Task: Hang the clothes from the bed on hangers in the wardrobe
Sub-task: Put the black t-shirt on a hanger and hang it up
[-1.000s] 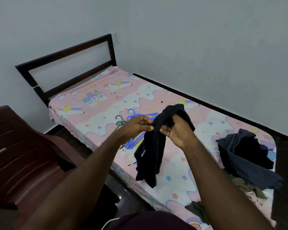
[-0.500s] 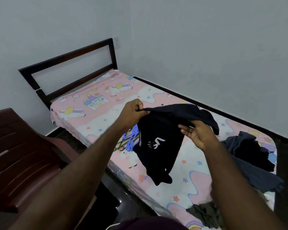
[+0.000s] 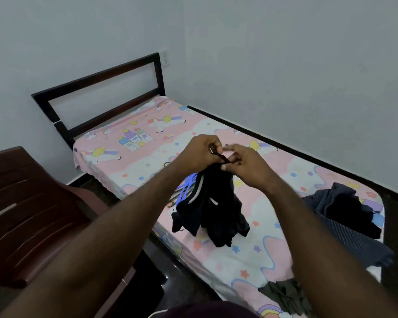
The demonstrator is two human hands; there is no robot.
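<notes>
A black garment (image 3: 216, 210) with white trim hangs bunched over the bed (image 3: 239, 255). My left hand (image 3: 198, 153) pinches its top edge with curled fingers. Close beside it, my right hand (image 3: 244, 164) also pinches the top of the cloth between thumb and fingers. Blue and green plastic hangers (image 3: 186, 187) lie on the pink patterned sheet, mostly hidden behind the garment. A pile of dark clothes (image 3: 347, 212) sits on the bed at the right. An olive garment (image 3: 283, 294) lies at the bed's near edge.
A dark brown plastic chair (image 3: 25, 214) stands at the left, near the bed. The dark bed headboard (image 3: 101, 92) is against the far wall. Walls close off the bed's far and right sides. No wardrobe is in view.
The garment was spread out between my hands half a second ago; both hands have now come together at its top and it hangs bunched. The view has tilted down slightly.
</notes>
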